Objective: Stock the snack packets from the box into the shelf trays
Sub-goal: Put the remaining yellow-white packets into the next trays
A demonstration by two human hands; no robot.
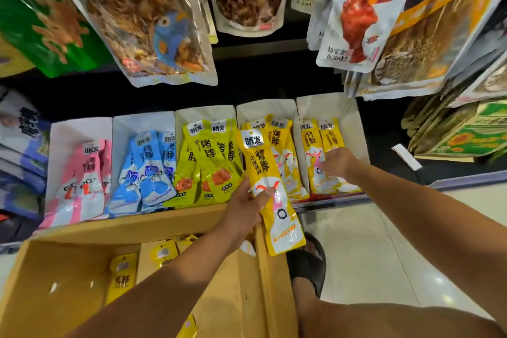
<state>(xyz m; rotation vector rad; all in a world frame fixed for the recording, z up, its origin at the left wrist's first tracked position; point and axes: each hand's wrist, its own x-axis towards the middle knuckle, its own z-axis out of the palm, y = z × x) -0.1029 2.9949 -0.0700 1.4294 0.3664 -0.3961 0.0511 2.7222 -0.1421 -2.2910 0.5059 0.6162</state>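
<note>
My left hand (247, 204) grips a long yellow snack packet (267, 173) by its lower middle and holds it up in front of the second tray from the right (263, 107). My right hand (336, 163) reaches into the rightmost white tray (326, 105) and rests on the yellow packets (315, 162) standing there; whether its fingers pinch one is hidden. The open cardboard box (82, 233) sits below the shelf at the lower left, with a few yellow packets (122, 274) lying inside it.
White trays along the shelf hold pink (82, 175), blue (148, 167) and lime-green packets (208, 162). Large snack bags (148, 16) hang overhead on hooks. A foot in a black sandal (307, 261) stands on the tiled floor right of the box.
</note>
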